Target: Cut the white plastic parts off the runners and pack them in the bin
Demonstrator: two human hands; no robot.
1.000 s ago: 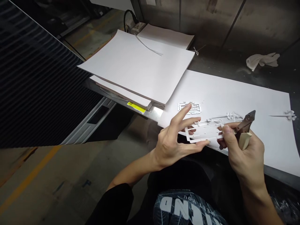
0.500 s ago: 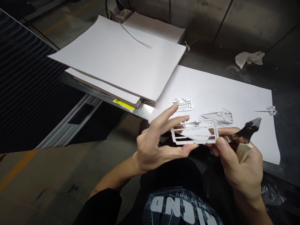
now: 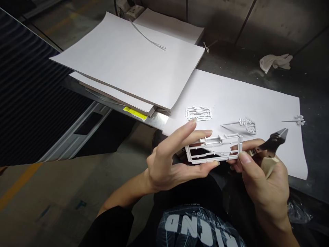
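My left hand [image 3: 174,157] holds the left end of a white plastic parts frame [image 3: 214,149] between thumb and fingers, just off the near edge of the table. My right hand [image 3: 262,178] pinches the frame's right end with thumb and forefinger, and the same hand grips a pair of side cutters [image 3: 269,145] with cream handles, jaws pointing up and right. On the white sheet [image 3: 244,99] behind the frame lie a small flat parts frame [image 3: 199,113] and two loose white pieces [image 3: 244,124], [image 3: 296,120].
A stack of large white sheets [image 3: 128,61] overhangs the table's left end, with a yellow label [image 3: 135,113] beneath. A crumpled white cloth [image 3: 276,61] lies on the dark table at the back right. A cable and socket [image 3: 128,10] sit at the far edge. Concrete floor is on the left.
The parts frame has been lifted off the sheet and tilted towards me, both hands still on it. The view has shifted slightly left and down.
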